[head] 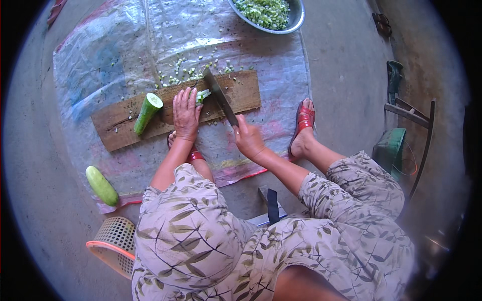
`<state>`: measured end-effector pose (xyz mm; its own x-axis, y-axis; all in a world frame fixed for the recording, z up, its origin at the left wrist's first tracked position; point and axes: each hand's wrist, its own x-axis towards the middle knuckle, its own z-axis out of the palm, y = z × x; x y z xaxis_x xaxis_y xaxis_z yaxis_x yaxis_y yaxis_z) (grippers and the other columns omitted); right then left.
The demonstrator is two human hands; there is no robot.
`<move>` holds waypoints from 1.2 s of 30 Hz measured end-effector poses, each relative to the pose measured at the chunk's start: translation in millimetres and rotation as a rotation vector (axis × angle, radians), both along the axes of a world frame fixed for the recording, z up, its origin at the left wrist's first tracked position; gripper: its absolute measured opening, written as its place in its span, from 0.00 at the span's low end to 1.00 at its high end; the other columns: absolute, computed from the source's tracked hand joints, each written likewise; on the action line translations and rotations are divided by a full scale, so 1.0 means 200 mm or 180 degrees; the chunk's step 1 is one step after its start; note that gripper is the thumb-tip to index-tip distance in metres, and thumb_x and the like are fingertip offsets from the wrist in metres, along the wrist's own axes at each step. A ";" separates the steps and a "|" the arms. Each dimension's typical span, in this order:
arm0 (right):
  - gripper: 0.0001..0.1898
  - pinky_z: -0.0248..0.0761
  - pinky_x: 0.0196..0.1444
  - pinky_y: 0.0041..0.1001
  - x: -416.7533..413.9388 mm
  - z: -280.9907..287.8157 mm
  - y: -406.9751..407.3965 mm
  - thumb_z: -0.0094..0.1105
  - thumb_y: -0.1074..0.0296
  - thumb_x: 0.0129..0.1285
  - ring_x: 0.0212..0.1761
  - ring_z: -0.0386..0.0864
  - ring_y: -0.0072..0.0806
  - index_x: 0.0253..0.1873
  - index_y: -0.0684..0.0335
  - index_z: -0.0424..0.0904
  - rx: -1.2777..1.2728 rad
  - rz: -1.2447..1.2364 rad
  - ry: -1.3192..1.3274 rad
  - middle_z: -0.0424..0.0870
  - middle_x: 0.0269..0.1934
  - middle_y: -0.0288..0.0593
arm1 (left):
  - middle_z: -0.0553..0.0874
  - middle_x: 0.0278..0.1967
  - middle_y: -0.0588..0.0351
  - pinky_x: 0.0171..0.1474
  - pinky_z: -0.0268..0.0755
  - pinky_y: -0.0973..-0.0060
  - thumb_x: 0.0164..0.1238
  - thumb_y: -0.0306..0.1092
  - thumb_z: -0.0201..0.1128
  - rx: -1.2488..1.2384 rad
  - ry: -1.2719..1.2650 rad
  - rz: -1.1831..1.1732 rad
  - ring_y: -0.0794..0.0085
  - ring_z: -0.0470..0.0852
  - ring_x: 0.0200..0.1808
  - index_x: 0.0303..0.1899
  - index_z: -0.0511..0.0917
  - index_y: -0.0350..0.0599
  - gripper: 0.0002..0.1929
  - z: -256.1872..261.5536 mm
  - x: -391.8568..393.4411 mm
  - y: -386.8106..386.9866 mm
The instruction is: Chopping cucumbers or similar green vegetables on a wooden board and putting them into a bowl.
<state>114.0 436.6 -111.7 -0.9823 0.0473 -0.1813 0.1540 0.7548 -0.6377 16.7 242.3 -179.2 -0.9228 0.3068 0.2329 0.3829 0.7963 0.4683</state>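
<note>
My left hand presses cut strips of green cucumber onto a wooden board; its fingers partly hide the piece. In my right hand is the handle of a cleaver, whose blade stands just right of the strips, over the board. A large cut piece of cucumber lies left of my left hand, its pale cut face pointing away from me. Small diced bits are scattered along the board's far edge. Beyond it stands a metal basin holding diced green pieces.
The board lies on a plastic sheet on the floor. A whole pale-green cucumber rests at the sheet's near left corner, with a perforated plastic basket close by. My sandalled feet flank the work area. A green basket stands at right.
</note>
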 end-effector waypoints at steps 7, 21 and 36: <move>0.14 0.69 0.28 0.51 0.00 0.00 -0.03 0.52 0.75 0.61 0.27 0.78 0.58 0.52 0.63 0.65 -0.0063 0.0099 0.0172 0.79 0.26 0.59 | 0.69 0.66 0.54 0.71 0.55 0.61 0.60 0.36 0.64 -0.0306 -0.0213 0.0161 0.58 0.66 0.67 0.69 0.65 0.54 0.33 0.03 0.01 0.04; 0.17 0.69 0.29 0.49 0.00 0.10 0.02 0.52 0.77 0.62 0.29 0.78 0.58 0.55 0.62 0.65 0.0060 0.0311 0.0247 0.79 0.28 0.57 | 0.72 0.64 0.54 0.69 0.57 0.60 0.64 0.38 0.63 -0.0137 0.0055 -0.0051 0.58 0.67 0.67 0.62 0.73 0.49 0.25 0.09 0.00 0.04; 0.18 0.72 0.28 0.52 -0.04 0.02 -0.04 0.47 0.74 0.63 0.29 0.80 0.60 0.55 0.74 0.62 0.0540 0.0654 -0.0406 0.81 0.30 0.63 | 0.81 0.53 0.57 0.63 0.66 0.62 0.60 0.35 0.65 -0.0002 0.0429 0.0075 0.60 0.75 0.59 0.53 0.80 0.47 0.18 0.01 -0.02 0.04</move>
<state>105.4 429.2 -106.8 -0.9442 -0.1102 -0.3102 0.0576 0.8726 -0.4851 13.4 250.9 -176.7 -0.8901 0.2855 0.3552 0.4235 0.8061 0.4134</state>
